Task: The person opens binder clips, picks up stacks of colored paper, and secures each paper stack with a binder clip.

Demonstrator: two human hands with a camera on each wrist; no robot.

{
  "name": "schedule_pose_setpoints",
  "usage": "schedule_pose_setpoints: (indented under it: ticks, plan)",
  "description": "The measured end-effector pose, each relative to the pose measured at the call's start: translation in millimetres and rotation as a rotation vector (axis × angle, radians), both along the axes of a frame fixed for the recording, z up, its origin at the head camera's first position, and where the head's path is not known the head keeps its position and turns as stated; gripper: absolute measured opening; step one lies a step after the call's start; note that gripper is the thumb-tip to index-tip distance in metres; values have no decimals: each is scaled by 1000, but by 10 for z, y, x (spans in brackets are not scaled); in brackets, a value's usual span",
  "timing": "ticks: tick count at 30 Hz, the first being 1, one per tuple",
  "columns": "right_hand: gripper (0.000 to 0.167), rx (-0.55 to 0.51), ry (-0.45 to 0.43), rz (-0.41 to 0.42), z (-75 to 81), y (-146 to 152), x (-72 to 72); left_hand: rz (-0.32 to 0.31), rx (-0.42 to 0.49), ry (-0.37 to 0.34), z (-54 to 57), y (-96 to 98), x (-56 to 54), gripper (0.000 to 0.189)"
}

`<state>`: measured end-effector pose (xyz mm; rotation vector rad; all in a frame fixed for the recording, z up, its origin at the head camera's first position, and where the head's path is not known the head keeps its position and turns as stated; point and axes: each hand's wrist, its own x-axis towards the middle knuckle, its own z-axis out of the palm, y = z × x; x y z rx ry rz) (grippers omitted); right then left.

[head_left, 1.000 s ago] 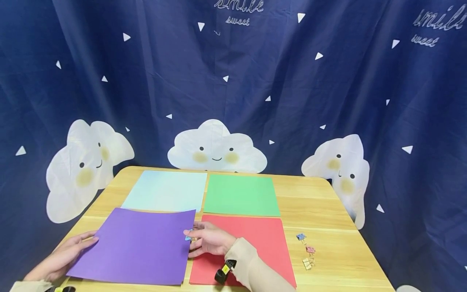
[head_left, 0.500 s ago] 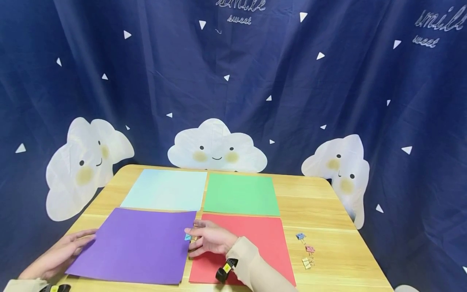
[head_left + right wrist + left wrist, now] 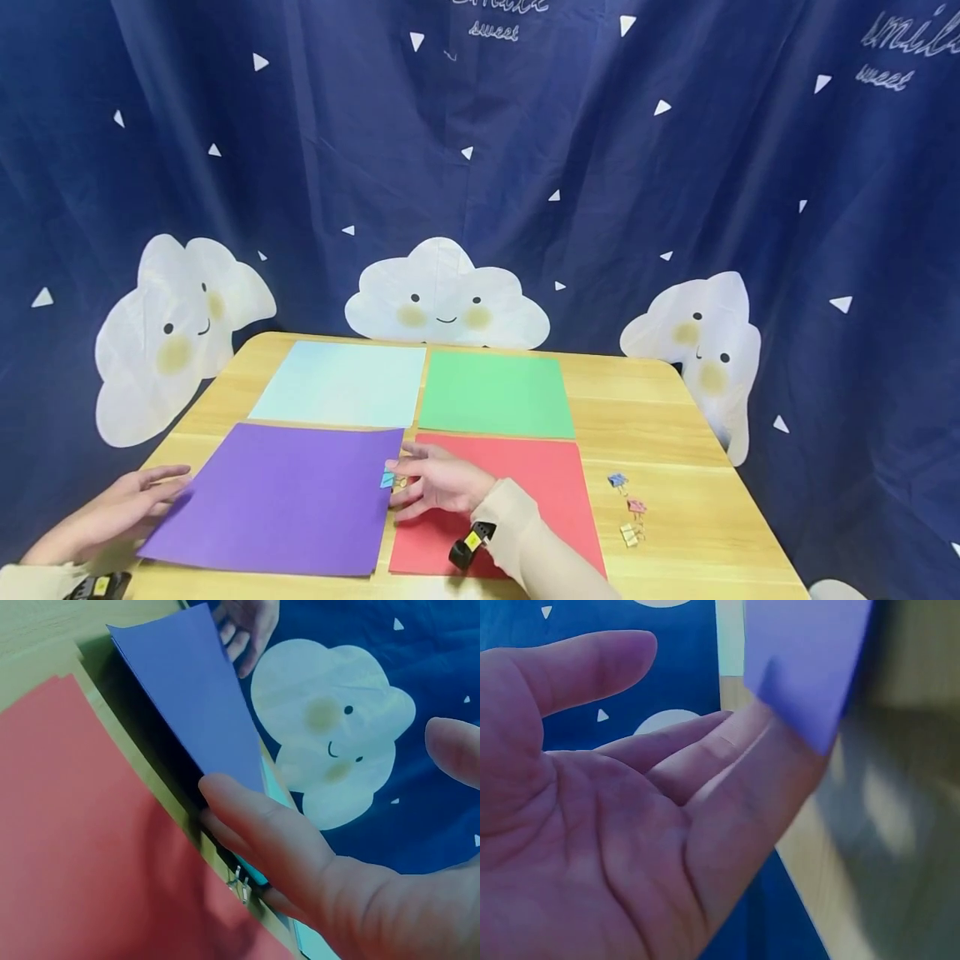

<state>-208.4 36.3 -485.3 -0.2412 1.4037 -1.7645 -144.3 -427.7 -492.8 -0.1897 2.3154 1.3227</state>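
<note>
Purple paper sheets [image 3: 277,500] lie at the front left of the table, edges slightly raised. A light blue binder clip [image 3: 387,478] sits on their right edge, its wire handles [image 3: 238,885] pointing outward in the right wrist view. My right hand [image 3: 446,481] is spread beside the clip over the red paper, fingertips close to the purple edge and thumb apart. My left hand [image 3: 116,508] is at the left edge, its fingers [image 3: 735,787] extended under a purple corner and its thumb raised off the paper.
Red paper [image 3: 517,500] lies at front right, with green paper [image 3: 495,393] and pale blue paper [image 3: 341,383] behind. Blue [image 3: 618,480], pink [image 3: 636,506] and yellow [image 3: 629,535] binder clips lie on the table's right side. A dark blue cloud-print curtain [image 3: 480,192] hangs behind.
My left thumb has come off the purple paper and that hand has drawn back left. My right hand has shifted slightly right, its fingers spreading away from the clip, which stays on the paper.
</note>
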Motion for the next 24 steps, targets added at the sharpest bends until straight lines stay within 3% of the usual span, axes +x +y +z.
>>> schedule_pose_setpoints:
  ticks: [11,18,24]
  plan:
    - [88,-33,-15,12,109,157,-13,-33,-55,25,128,5,41,82]
    - [80,-58,8,7,158,297,-14,-90,-97,100,218,-8,55,77]
    - [72,-72,47,6,222,419,14,-81,-126,194,285,117,46,73]
